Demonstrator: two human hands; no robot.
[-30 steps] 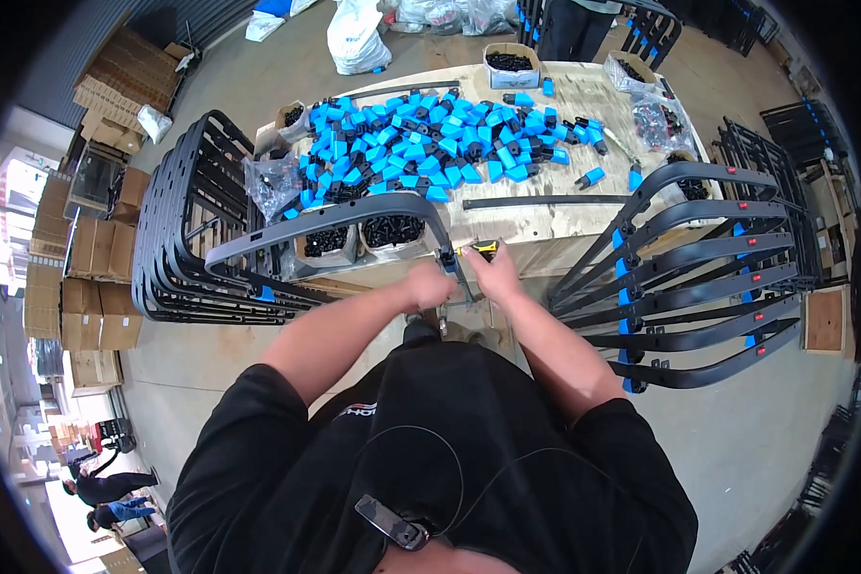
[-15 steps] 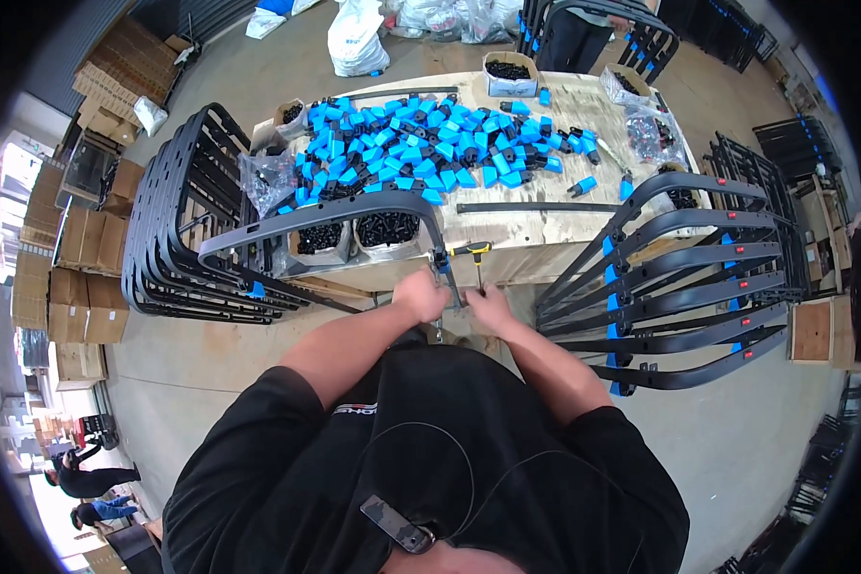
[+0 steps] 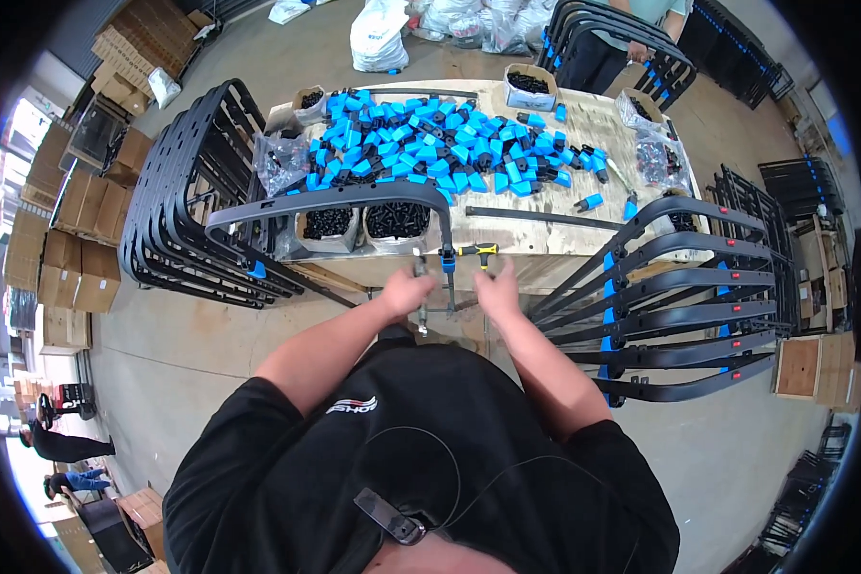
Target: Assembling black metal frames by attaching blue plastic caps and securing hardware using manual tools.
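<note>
My left hand is closed around a slim silver metal tool, whose exact kind is unclear; its ends stick out above and below the fist. My right hand is closed on a T-handle driver with a yellow and black crossbar, its thin shaft running down past the fingers. Between the hands hangs the end of a curved black tubular frame. A blue fitting sits on that end, just left of the crossbar. The left hand is slightly apart from the frame.
A wooden table holds a heap of blue and black plastic pieces and boxes of black hardware. Curved black frames stand stacked at left and right. Another person stands beyond the table.
My left hand has moved left, away from the frame's end, with the silver tool. My right hand has shifted slightly right and up. The view has tilted a little.
</note>
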